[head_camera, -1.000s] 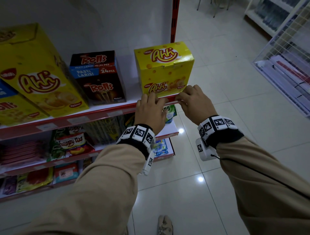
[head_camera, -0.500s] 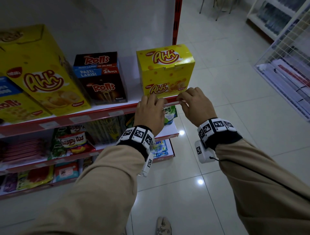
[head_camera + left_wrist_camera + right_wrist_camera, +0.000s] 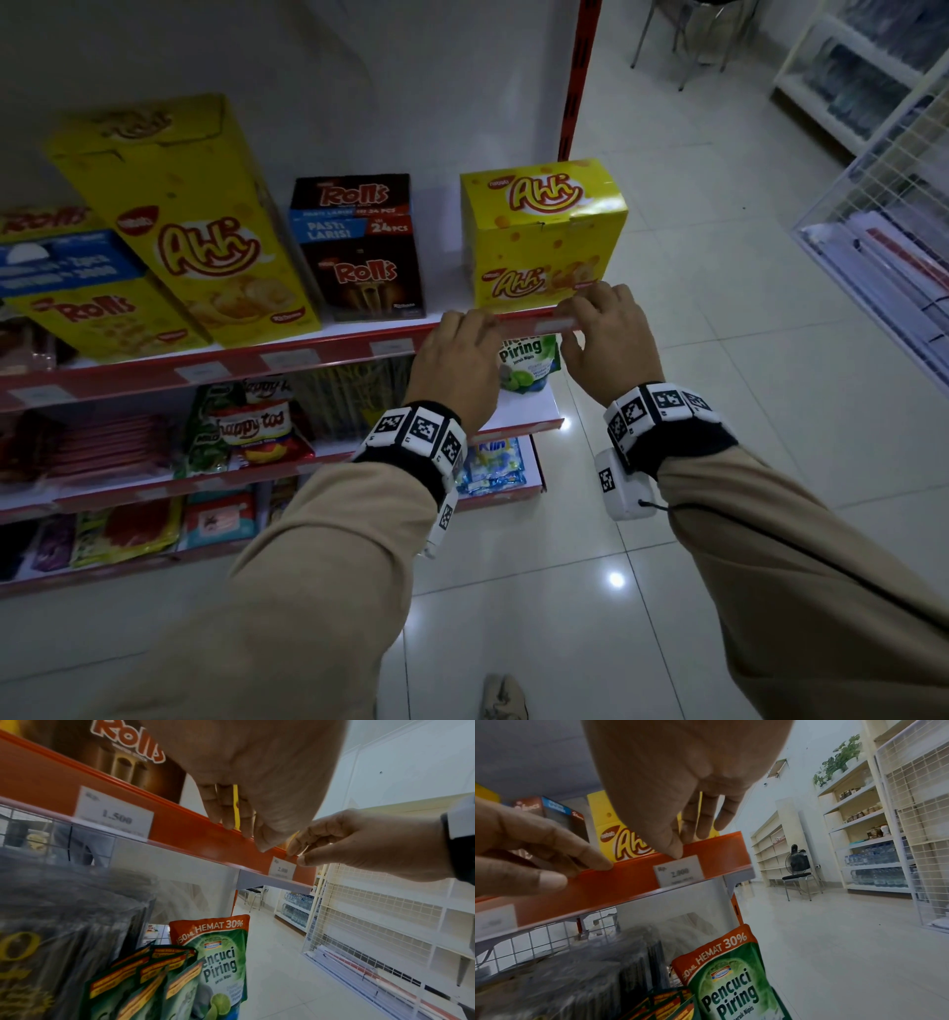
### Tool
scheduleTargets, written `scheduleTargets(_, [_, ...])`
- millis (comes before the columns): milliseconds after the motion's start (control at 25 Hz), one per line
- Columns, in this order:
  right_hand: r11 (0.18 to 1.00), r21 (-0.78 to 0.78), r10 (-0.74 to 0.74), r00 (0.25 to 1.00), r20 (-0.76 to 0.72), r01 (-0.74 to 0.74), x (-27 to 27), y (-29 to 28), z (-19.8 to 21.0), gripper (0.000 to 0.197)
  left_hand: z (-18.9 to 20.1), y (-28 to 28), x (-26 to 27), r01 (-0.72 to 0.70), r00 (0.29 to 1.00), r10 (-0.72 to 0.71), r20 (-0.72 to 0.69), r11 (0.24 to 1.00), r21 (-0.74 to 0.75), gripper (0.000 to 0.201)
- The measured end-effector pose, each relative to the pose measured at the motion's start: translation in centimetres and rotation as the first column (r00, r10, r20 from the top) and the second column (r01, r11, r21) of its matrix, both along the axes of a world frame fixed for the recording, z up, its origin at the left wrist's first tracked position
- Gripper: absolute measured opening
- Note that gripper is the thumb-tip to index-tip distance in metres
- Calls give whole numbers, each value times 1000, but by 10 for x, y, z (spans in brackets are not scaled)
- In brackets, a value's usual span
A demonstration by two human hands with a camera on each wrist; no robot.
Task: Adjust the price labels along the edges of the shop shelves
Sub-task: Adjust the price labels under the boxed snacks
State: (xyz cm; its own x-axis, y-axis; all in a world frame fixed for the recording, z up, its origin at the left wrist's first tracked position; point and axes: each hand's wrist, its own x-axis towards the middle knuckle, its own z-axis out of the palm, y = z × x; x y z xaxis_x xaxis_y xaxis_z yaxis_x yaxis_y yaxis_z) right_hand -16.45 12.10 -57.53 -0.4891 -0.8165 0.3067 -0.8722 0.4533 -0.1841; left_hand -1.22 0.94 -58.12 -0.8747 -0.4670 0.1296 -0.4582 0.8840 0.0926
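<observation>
Both hands work at the red rail that fronts the top shelf, near its right end. The left hand hooks its curled fingers over the rail's upper lip, thumb against the rail's face, clamped on the rail just left of the 2.000 price label. The right hand sits just right of it: its fingers reach over the lip while the thumb tip touches the top edge of that label, so the hand pinches the rail at the label.

Five white price labels show along this rail in the head view; the 2.000 label is the one nearest the right end, and the 1.500 label is the next one to its left, apart from both hands.

Directly behind the rail stand five boxes: two yellow Ahh boxes, the small Ahh box just above the hands, and three Rolls boxes, the dark Rolls box left of it. Below the rail stands one green Pencuci Piring pouch.
</observation>
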Motion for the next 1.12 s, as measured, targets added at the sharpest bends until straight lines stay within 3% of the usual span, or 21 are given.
scheduleTargets(280, [980,127,149,989,25,-151,89,-52,-6,27,-4,-46,84,-65,993,66,95,998,-15,44])
scheduleTargets(480, [967,155,195,979,50,-201,158,-97,-12,43,-6,-86,152,-90,988,94,122,995,-33,47])
scheduleTargets(840, [996,73,52,993,-110,-44,212,-119,-31,54,-12,-121,209,-53,997,57,43,995,-90,55])
scheduleTargets(1120, [998,43,-47,994,-101,51,215,-147,-14,37,-11,-129,214,-82,996,78,-45,992,-99,57])
